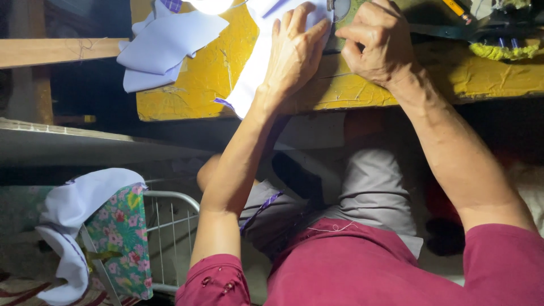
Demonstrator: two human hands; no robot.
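The left hand [294,51] is lying spread flat, pressing the white cloth [249,79] onto the yellow table [209,73]. At its three o'clock, the right hand [377,45] is curling its fingers, pinching the cloth's edge.

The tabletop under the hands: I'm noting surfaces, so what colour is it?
Yellow, worn and cracked; the tabletop shows best in the head view.
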